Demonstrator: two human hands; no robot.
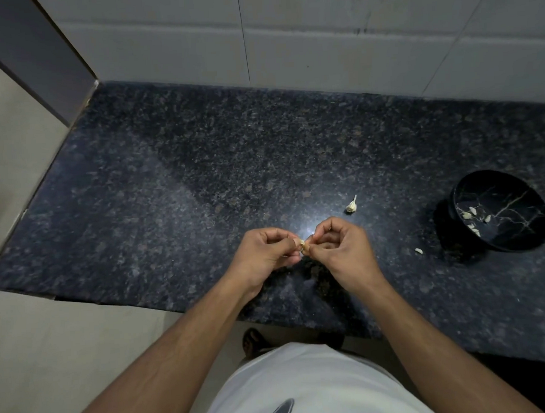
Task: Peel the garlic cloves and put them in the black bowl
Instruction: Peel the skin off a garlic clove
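A: Standing at the counter (199, 153), you had a broad dark stone top before you, its far edge against the tiled wall (318, 30), its left end against a side wall, and its near edge just in front of your body.

B: And the room to work in?

A: Plenty of bare stone lay to your left and ahead. The black bowl (502, 210) sat well off to your right, tilted toward you, I'd judge so peeled cloves (474, 221) could be dropped in easily; several already lay inside.

B: What were my hands doing?

A: Your left hand (264, 251) and right hand (339, 247) met above the counter near its front edge, fingers curled, both pinching one small garlic clove (302, 245) between the fingertips. That two-sided pinch looked suited to pulling the skin away.

B: Anything loose?

A: A garlic piece with its stalk (352, 205) lay just beyond your right hand, within easy reach, and one pale bit (419, 250) lay on the stone just beside the bowl, outside it. Whether that was clove or skin, I couldn't tell.
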